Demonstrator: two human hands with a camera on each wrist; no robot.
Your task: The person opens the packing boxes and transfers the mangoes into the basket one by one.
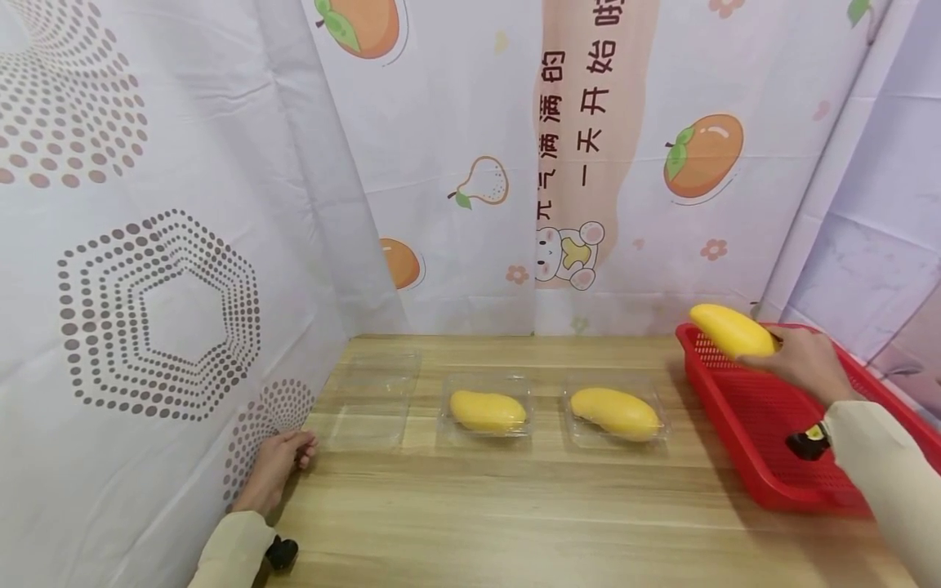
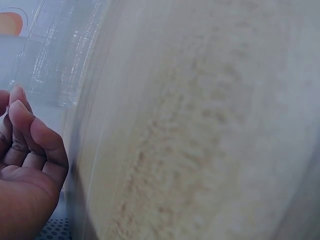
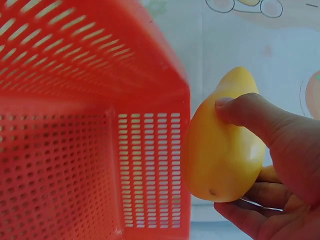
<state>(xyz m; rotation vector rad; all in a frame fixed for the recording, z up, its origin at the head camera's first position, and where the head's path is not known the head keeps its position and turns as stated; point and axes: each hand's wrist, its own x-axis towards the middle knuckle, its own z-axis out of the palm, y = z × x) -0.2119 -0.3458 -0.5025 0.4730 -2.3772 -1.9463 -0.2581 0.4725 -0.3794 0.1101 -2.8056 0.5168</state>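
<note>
My right hand (image 1: 804, 363) grips a yellow mango (image 1: 731, 329) above the far left corner of a red plastic basket (image 1: 779, 490). In the right wrist view the thumb lies across the mango (image 3: 225, 145) and the fingers curl under it. At the table's left side my left hand (image 1: 279, 461) rests with loosely curled fingers, holding nothing visible. Just beyond its fingertips stands an open clear plastic box (image 1: 367, 420) with nothing in it. Two more clear boxes each contain a mango, one in the middle (image 1: 488, 411) and one to the right (image 1: 616, 412).
A wooden table (image 1: 515, 514) carries the boxes and basket. Printed curtains (image 1: 456, 106) hang along the back and left sides, close to the left hand. The basket's raised perforated wall (image 3: 150, 170) stands beside the held mango.
</note>
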